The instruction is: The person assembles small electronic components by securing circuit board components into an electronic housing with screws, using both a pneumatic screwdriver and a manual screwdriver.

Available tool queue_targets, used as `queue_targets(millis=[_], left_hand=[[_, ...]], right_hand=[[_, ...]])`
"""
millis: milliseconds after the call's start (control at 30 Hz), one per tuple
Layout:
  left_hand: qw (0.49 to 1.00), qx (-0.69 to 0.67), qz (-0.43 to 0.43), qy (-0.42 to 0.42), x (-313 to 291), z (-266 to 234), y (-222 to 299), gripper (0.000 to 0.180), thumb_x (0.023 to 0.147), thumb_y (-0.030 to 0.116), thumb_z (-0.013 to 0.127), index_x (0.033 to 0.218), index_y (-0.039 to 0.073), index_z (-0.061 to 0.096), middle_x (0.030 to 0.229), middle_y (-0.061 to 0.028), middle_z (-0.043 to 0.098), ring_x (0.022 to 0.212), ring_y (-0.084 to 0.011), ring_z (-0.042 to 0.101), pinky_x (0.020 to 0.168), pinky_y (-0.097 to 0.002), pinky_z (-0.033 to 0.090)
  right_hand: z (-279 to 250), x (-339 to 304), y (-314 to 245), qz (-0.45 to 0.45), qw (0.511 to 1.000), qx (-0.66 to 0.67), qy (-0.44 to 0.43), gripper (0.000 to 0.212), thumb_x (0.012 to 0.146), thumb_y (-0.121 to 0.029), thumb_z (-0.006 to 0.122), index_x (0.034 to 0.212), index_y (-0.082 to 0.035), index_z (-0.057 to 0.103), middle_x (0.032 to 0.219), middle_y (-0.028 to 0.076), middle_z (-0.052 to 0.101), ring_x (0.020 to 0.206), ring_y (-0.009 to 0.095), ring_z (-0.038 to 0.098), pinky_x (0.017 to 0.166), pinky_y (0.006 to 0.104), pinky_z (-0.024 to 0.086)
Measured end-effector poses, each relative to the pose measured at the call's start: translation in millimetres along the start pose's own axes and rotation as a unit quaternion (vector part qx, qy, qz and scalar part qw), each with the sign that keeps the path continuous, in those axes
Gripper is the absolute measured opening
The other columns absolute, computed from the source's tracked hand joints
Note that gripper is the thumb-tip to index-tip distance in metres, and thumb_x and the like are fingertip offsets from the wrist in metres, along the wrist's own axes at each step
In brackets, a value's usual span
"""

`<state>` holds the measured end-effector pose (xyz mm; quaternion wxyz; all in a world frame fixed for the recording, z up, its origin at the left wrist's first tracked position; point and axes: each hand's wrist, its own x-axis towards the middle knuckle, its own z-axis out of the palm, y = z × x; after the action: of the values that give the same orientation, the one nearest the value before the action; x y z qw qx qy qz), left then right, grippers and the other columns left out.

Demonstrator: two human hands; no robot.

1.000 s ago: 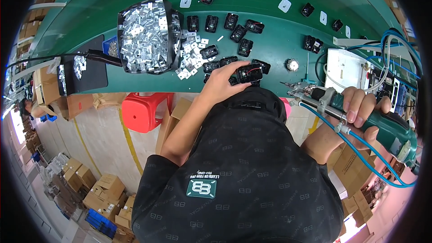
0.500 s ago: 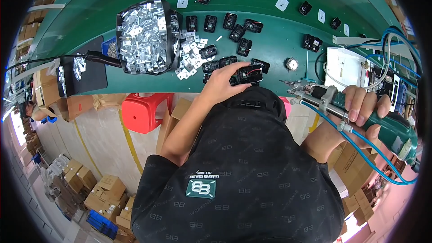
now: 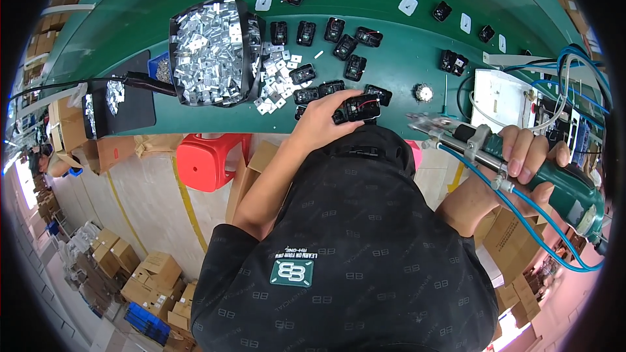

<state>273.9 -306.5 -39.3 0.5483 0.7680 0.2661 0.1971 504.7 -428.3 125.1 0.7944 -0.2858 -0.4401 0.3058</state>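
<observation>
My left hand (image 3: 321, 120) is closed on a small black plastic housing (image 3: 362, 108) with a red wire, at the near edge of the green table. Wrapped round a green powered screwdriver (image 3: 566, 199) with a metal shaft, my right hand (image 3: 529, 156) holds the tool to the right of that housing. Its tip points left and is smeared by motion. Blue air hoses (image 3: 529, 216) hang beneath the tool. Close to my left hand lie more black housings (image 3: 306, 96) and a spread of flat metal plates (image 3: 276, 85).
A black bin (image 3: 212, 52) heaped with metal plates stands on the left of the green table (image 3: 398, 45). A small round heap of screws (image 3: 424, 93) and a white box (image 3: 489, 101) are on the right. A red stool (image 3: 203, 163) stands below the table edge.
The screwdriver's tip has shifted slightly and is now blurred. My left hand keeps the black housing in nearly the same place.
</observation>
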Motion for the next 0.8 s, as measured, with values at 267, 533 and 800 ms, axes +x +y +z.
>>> queue_targets(millis=[267,533,800], left_hand=[[1.000,0.006,0.023,0.004,0.7,1.5,0.3,0.054,0.069,0.019,0.076,0.117,0.007,0.054,0.112,-0.0135,0.061,0.094,-0.0294,0.062,0.080,-0.0338,0.051],[1.000,0.004,0.009,-0.001,-0.1,1.9,1.8,0.054,0.069,0.019,0.075,0.118,0.008,0.054,0.111,-0.0132,0.061,0.091,-0.0296,0.062,0.078,-0.0333,0.050],[1.000,0.008,-0.001,-0.005,-0.3,1.7,2.9,0.053,0.068,0.019,0.075,0.116,0.007,0.055,0.113,-0.0135,0.060,0.098,-0.0301,0.060,0.085,-0.0349,0.049]], right_hand=[[1.3,-1.3,0.5,-0.009,0.999,0.025,0.023,0.045,0.081,-0.026,0.063,0.118,-0.010,0.043,0.066,-0.002,0.049,0.061,0.012,0.050,0.061,0.0270,0.034],[10.5,0.8,-1.2,0.020,0.999,-0.004,0.040,0.031,0.081,-0.026,0.063,0.100,-0.011,0.044,0.067,0.000,0.049,0.062,0.014,0.051,0.061,0.0287,0.036],[-6.5,-1.8,2.2,-0.001,1.000,0.011,-0.028,0.053,0.082,-0.029,0.063,0.124,-0.005,0.041,0.067,0.000,0.050,0.061,0.014,0.051,0.060,0.0291,0.036]])
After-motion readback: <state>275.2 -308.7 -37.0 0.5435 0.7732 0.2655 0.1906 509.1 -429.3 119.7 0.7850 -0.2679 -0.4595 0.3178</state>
